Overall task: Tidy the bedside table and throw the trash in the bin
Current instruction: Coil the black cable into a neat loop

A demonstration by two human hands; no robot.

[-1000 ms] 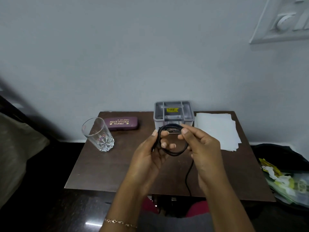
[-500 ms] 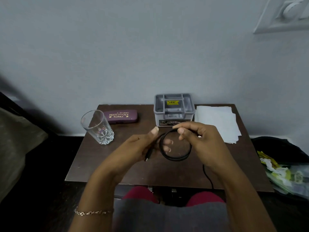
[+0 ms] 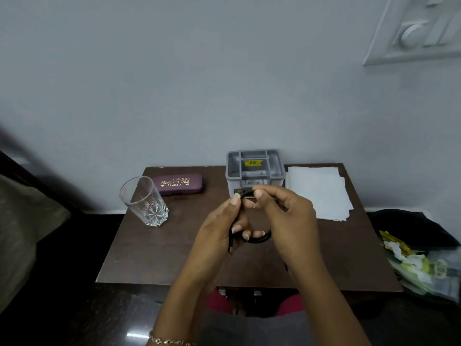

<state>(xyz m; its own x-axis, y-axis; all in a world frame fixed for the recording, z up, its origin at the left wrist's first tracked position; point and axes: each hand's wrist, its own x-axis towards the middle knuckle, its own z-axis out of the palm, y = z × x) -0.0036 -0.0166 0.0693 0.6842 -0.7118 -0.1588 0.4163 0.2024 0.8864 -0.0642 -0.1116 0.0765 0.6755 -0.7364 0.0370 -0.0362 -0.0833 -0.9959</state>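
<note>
Above the middle of the dark brown bedside table (image 3: 154, 255), both hands hold a coiled black cable (image 3: 259, 239). My left hand (image 3: 222, 228) grips the left side of the coil, with one cable end sticking down below its fingers. My right hand (image 3: 284, 216) pinches the top of the loop between thumb and forefinger. Most of the coil is hidden behind my fingers. A black bin bag (image 3: 419, 228) with yellow and clear wrappers (image 3: 421, 265) in it sits on the floor to the right of the table.
A clear glass (image 3: 144, 201) stands at the table's left, a maroon spectacle case (image 3: 179, 184) behind it. A grey compartment organiser (image 3: 255, 168) stands at the back centre, with white paper sheets (image 3: 319, 193) to its right. A beige cushion (image 3: 22, 228) lies at far left.
My hands have come closer together over the coil, and the loose cable end that trailed down by my right wrist is no longer seen. The view has shifted slightly.
</note>
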